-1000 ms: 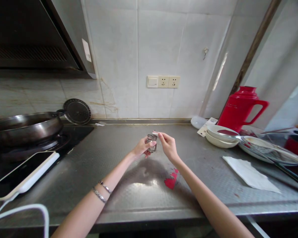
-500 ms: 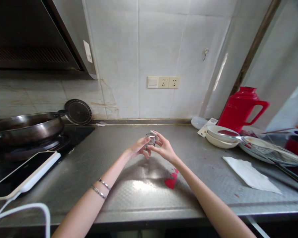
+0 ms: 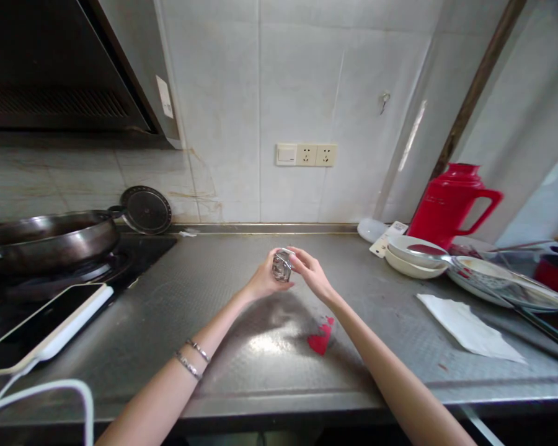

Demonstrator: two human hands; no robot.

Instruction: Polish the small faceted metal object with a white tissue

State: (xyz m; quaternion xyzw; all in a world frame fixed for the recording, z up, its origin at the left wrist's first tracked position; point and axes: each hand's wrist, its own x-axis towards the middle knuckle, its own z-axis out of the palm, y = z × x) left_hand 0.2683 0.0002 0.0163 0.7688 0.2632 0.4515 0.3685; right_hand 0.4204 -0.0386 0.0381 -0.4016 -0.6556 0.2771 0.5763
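Note:
A small, shiny, clear or silvery object point(image 3: 281, 266) is between my hands above the middle of the metal counter point(image 3: 214, 272); its exact kind is hard to make out. My left hand point(image 3: 266, 277) wraps round its left side and underside, thumb up near the top. From the right, my right hand point(image 3: 310, 271) touches the object's upper right edge with its fingertips. A red heart-shaped patch point(image 3: 319, 341) lies on the counter below my right wrist. Two silver bracelets point(image 3: 190, 359) circle my left forearm.
At left, a steel pan point(image 3: 60, 238) sits on the black stove, with a phone point(image 3: 37, 325) in front. Bowls point(image 3: 416, 263), a red thermos point(image 3: 449, 204), dishes and a white napkin point(image 3: 469, 328) are at right. Wall sockets point(image 3: 316, 155) are behind.
The shiny object has turned in my hands and shows a different face. My left hand has closed further round it, while my right fingers have shifted to its upper right edge.

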